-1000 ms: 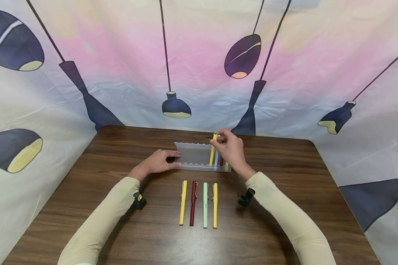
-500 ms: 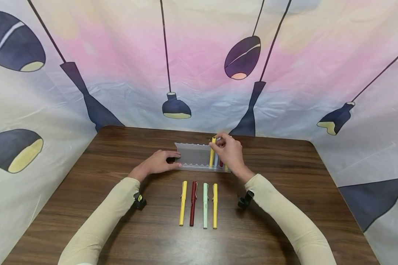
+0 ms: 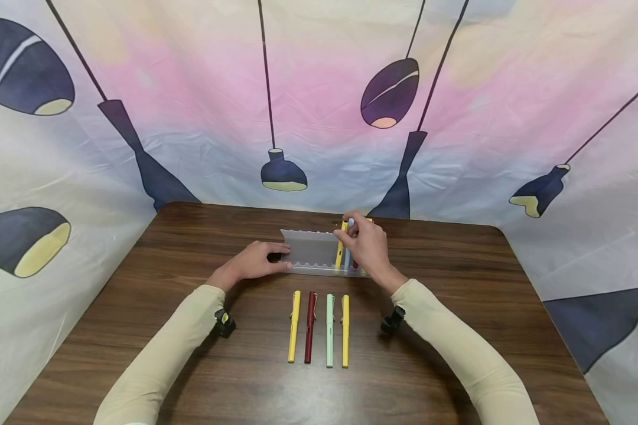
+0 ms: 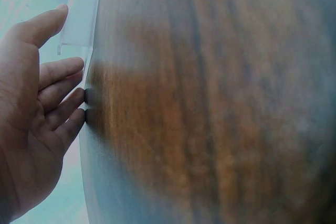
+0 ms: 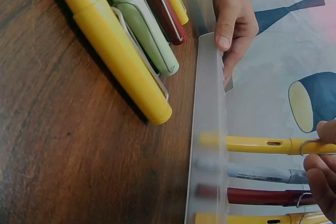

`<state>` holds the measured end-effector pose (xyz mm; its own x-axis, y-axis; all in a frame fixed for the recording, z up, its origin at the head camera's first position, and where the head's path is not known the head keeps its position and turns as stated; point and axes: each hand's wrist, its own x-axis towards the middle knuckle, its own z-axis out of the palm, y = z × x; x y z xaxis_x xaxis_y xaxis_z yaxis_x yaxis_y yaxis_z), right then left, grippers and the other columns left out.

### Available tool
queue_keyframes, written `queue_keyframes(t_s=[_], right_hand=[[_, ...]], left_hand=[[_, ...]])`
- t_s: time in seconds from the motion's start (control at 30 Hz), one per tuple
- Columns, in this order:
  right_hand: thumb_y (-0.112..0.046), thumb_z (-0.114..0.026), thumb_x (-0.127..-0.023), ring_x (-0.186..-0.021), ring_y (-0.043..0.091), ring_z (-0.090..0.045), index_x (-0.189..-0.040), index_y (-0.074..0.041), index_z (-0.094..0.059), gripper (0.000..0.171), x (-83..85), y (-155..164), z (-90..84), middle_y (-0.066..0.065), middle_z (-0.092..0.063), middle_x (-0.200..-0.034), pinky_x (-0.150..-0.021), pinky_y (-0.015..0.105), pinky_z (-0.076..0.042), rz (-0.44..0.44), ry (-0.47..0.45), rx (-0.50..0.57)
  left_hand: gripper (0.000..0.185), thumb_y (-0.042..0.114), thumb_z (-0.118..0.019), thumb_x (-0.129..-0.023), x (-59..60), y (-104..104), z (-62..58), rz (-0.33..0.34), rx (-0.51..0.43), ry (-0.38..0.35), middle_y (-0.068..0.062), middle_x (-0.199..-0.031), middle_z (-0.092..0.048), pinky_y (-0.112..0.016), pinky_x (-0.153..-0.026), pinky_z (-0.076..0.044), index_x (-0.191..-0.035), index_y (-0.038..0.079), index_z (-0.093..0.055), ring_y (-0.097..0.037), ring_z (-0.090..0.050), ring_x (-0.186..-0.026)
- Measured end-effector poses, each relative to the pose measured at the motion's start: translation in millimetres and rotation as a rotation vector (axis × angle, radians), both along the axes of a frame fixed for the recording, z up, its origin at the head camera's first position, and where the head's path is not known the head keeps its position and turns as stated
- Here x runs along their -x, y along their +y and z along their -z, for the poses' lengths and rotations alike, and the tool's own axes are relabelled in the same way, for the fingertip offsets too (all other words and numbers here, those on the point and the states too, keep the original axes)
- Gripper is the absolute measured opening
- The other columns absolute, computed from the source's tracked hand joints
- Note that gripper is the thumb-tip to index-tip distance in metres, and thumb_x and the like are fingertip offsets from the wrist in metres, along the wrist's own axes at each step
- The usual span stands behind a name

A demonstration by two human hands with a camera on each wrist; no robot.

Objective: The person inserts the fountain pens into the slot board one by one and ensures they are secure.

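Observation:
A clear pen stand [image 3: 311,248] with notched edges sits toward the back of the table. My left hand [image 3: 252,260] holds its left end, thumb at the front and fingers behind. With thumb and fingertips, my right hand [image 3: 369,242] pinches the upper part of a yellow pen [image 5: 254,144] standing in a notch. Beside that pen, the right wrist view has a translucent bluish pen [image 5: 262,172], a dark red pen [image 5: 257,196] and another yellow pen [image 5: 262,219] in the stand. The right hand partly covers their tops in the head view.
In front of the stand lie a yellow pen [image 3: 294,327], a dark red pen [image 3: 309,327], a pale green pen [image 3: 329,330] and another yellow pen [image 3: 345,330], side by side. A lamp-patterned cloth [image 3: 212,118] hangs behind the wooden table [image 3: 191,248].
The yellow pen in my right hand has gone down slightly into the stand, and the right hand has shifted a little. My left hand stays at the stand's left end.

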<state>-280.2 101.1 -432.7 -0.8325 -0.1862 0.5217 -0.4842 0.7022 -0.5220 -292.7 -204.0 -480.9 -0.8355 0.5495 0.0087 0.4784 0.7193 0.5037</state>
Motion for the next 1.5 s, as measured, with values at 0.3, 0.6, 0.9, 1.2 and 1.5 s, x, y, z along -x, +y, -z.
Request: queue_keyframes(t_s=[0.3,0.6,0.9,1.2,1.5], right_hand=[[-0.03,-0.075,-0.095,-0.061,0.014,-0.063,-0.124,-0.011,-0.071,0.035,-0.4,1,-2.3,0.002,-0.074,-0.08,-0.059,0.039,-0.051,-0.001,0.014,-0.049],[-0.021,-0.074,-0.095,-0.072,0.017,-0.072,-0.131,-0.011,-0.07,0.037,-1.4,3,-3.3,0.003,-0.078,-0.089,-0.069,0.043,-0.057,0.001,-0.015,-0.046],[-0.022,-0.077,-0.094,-0.076,0.017,-0.073,-0.131,-0.012,-0.07,0.04,0.3,3,-5.0,0.002,-0.078,-0.088,-0.075,0.044,-0.058,0.011,-0.052,-0.051],[-0.023,-0.075,-0.095,-0.074,0.018,-0.072,-0.13,-0.01,-0.071,0.038,-1.2,7,-8.5,0.004,-0.077,-0.088,-0.071,0.044,-0.058,-0.001,-0.038,-0.05],[-0.024,-0.075,-0.095,-0.066,0.014,-0.068,-0.124,-0.008,-0.073,0.034,-11.9,17,-10.8,0.001,-0.075,-0.083,-0.057,0.035,-0.049,-0.006,-0.062,-0.005]], left_hand=[[0.063,0.056,-0.065,-0.096,0.9,1,-1.0,-0.003,0.012,-0.003,-0.009,-0.149,-0.056,-0.051,-0.111,-0.043,-0.14,0.01,-0.064,-0.03,-0.051,-0.139],[0.064,0.055,-0.065,-0.096,1.1,2,-3.5,0.005,0.022,0.003,-0.01,-0.149,-0.056,-0.051,-0.112,-0.043,-0.14,0.009,-0.064,-0.03,-0.051,-0.139],[0.062,0.054,-0.065,-0.097,0.6,2,-3.0,0.004,0.017,-0.013,-0.01,-0.149,-0.056,-0.052,-0.112,-0.043,-0.14,0.009,-0.064,-0.03,-0.051,-0.14],[0.063,0.055,-0.064,-0.096,0.7,2,-1.4,0.006,0.019,-0.003,-0.01,-0.149,-0.056,-0.052,-0.112,-0.043,-0.14,0.01,-0.064,-0.031,-0.05,-0.14],[0.064,0.057,-0.064,-0.097,0.6,-1,-1.1,0.004,0.019,-0.012,-0.01,-0.15,-0.055,-0.053,-0.112,-0.042,-0.141,0.01,-0.063,-0.031,-0.05,-0.14]])
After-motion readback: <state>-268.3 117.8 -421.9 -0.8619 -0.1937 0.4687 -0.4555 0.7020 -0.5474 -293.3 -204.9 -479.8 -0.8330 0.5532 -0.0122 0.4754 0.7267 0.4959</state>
